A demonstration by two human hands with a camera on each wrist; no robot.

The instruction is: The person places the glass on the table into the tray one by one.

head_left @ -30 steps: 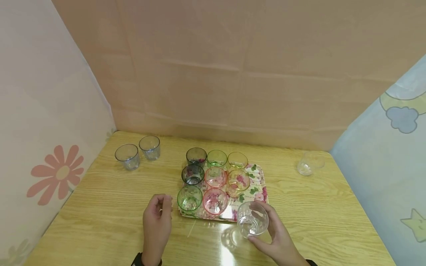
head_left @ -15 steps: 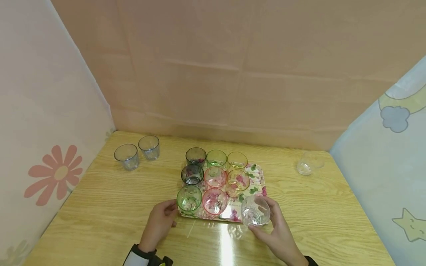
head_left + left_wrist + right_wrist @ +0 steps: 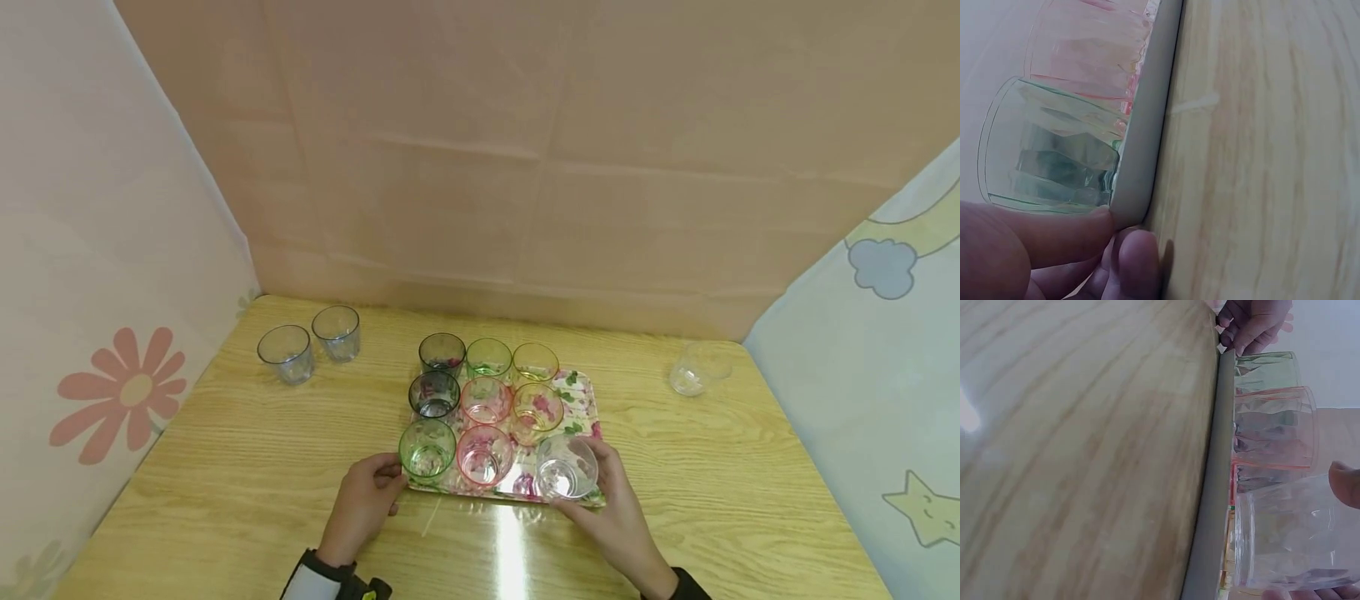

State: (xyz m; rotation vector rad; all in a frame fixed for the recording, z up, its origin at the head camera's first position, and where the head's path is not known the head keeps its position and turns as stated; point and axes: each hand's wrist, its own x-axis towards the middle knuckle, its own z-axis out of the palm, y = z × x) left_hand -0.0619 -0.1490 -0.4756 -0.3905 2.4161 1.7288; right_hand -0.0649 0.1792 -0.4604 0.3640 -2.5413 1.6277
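My right hand [image 3: 613, 508] grips a clear glass [image 3: 567, 468] by its sides, at the front right corner of the floral tray [image 3: 583, 408]. In the right wrist view the base of this clear glass [image 3: 1245, 540] is right at the tray's rim; whether it touches the tray I cannot tell. My left hand [image 3: 363, 502] pinches the tray's front left corner, thumb and curled fingers around the rim in the left wrist view, close to a green glass [image 3: 1054, 150]. A pink glass [image 3: 485, 457] stands between the green glass and the clear one.
Behind them on the tray stand two dark glasses [image 3: 434, 395], another pink glass [image 3: 486, 401], another green glass [image 3: 489, 358] and two yellow glasses [image 3: 537, 408]. Two greyish glasses [image 3: 287, 354] are at the table's back left. One clear glass [image 3: 699, 368] stands back right.
My right hand has brought the clear glass from in front of the tray to over its front right corner, lower now. My left hand has moved right to the tray's corner and taken hold.
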